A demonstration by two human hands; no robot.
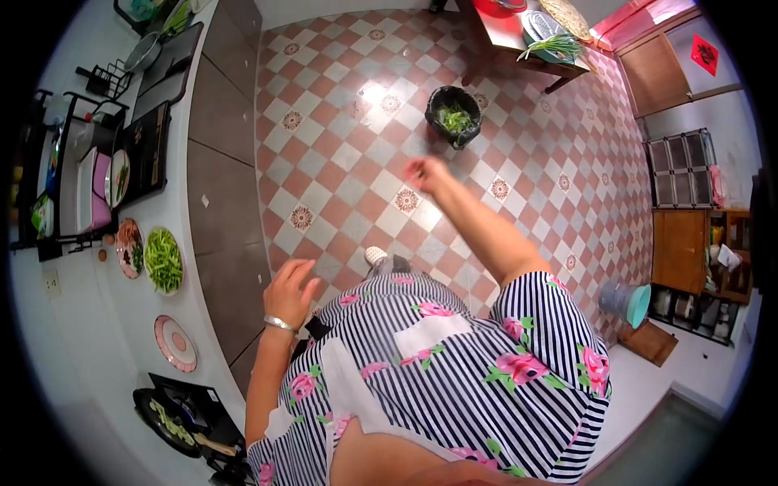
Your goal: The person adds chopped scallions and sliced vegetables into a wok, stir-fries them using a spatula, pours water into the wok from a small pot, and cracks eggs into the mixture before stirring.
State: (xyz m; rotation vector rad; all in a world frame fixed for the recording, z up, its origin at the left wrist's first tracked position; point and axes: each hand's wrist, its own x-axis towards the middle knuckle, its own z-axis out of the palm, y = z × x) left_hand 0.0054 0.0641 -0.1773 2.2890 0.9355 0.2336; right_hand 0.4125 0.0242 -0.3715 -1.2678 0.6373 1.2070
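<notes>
Our right hand [425,172] reached out over the tiled floor [348,182], close to the lined waste bin [472,113]. Its fingers looked partly curled, but blur meant we could not tell whether they gripped anything. We held our left hand [289,293] low beside the counter [142,312], its fingers spread and gripping nothing that we could see, perhaps to keep our balance as the other arm stretched.

The bin stood on the floor, out from the cabinets, probably so that scraps could drop straight in; its black liner seemed to cover the rim to keep it clean. Inside lay green leafy scraps [455,121].

Along the counter, the dishes sat in a row, likely for easy reach from the stove. One plate was heaped with sliced green vegetables [164,259]; the patterned plate [130,235] beside it bore what looked like chopped meat and something green. A pink-rimmed plate [176,343] rested nearer the stove. The black frying pan [148,415] held pale green slices, and a wooden spatula [215,444] lay at its edge, its handle pointing away from the pan, presumably to stay easy to grasp
</notes>
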